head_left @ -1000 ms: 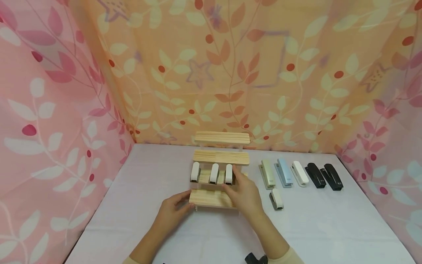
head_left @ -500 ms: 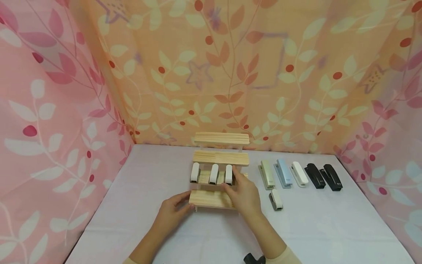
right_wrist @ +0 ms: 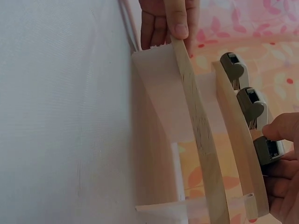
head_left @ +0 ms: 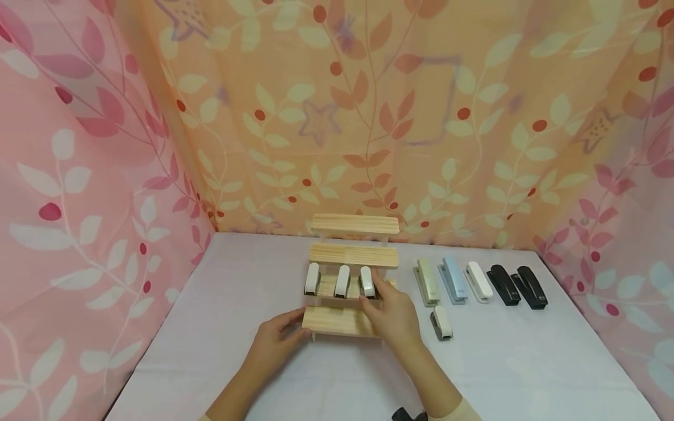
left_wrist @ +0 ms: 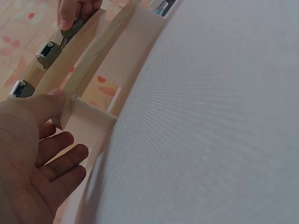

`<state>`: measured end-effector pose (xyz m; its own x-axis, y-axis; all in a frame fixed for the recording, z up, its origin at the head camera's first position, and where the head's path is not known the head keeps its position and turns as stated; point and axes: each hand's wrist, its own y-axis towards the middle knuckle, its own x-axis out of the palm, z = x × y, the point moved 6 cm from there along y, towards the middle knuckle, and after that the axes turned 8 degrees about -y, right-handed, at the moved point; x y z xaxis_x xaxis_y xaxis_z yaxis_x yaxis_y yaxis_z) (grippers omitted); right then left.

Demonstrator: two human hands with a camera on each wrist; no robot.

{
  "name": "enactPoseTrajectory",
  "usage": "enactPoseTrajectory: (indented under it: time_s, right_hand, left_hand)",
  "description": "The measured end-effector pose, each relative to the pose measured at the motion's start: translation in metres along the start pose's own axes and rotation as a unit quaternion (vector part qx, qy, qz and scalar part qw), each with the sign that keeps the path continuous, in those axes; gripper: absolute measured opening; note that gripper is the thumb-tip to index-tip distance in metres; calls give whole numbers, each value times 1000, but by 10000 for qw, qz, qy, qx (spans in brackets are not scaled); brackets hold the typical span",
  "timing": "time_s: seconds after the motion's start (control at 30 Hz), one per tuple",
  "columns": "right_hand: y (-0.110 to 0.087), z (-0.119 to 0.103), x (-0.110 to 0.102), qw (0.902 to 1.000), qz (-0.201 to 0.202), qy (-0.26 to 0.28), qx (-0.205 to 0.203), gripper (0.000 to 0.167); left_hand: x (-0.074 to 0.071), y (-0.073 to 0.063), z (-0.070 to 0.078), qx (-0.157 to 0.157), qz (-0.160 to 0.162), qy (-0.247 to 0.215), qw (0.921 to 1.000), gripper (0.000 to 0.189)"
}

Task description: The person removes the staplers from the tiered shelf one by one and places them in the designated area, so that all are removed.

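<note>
Three white mini staplers (head_left: 342,282): lined up on the third board down (head_left: 327,286) of the wooden stand (head_left: 355,224); left and middle ones free of any touch, so judged done.
Rightmost mini stapler (head_left: 367,282): at the 3 o'clock end of that row, turned a little differently from the other two; probably being settled into line, so nearly done. Whether fully seated on the board, cannot tell.
Right hand (head_left: 392,313): narrow, holding the rightmost mini stapler between thumb and fingers, at about 4 o'clock of the stand's middle.
Left hand (head_left: 275,345): at about 8 o'clock of the stand, gripping the left end of the lowest board (head_left: 337,320), thumb above and forefinger beneath, other fingers loose in the left wrist view; seemingly steadying.
Stapler tally: three on the stand, all on one tier; six on the table (head_left: 184,304), apparently left to handle. By that count, roughly a third through.
Fourth mini stapler (head_left: 442,323): on the table at 4 o'clock of the stand, just beyond the right hand, not yet placed.
Green stapler (head_left: 427,283), pale blue stapler (head_left: 454,280), long white stapler (head_left: 478,282), two black staplers (head_left: 504,285): in a line on the table at 3 o'clock of the stand, well apart from both hands, untouched.
</note>
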<state>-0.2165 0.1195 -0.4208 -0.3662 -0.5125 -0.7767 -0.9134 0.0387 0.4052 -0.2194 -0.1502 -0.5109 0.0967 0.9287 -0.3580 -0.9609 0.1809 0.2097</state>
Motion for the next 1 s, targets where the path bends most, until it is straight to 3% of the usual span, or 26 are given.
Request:
enactPoseTrajectory:
  time_s: [0.33, 0.57, 0.77, 1.0]
  right_hand:
    - [2, -3, -3, 9997, -68, 183, -160, 59]
    - [6, 2, -11, 9986, -82, 441, -284, 56]
    - [9, 6, -29, 9955, -179, 922, -91, 54]
    - [5, 10, -62, 9924, 58, 1169, -387, 54]
  left_hand:
    - [-6, -3, 2, 75, 30, 14, 10000, 51]
    - [-1, -3, 2, 82, -6, -180, 9998, 52]
    - [3, -2, 2, 132, -51, -135, 9998, 52]
    - [1, -3, 3, 278, 51, 66, 9996, 52]
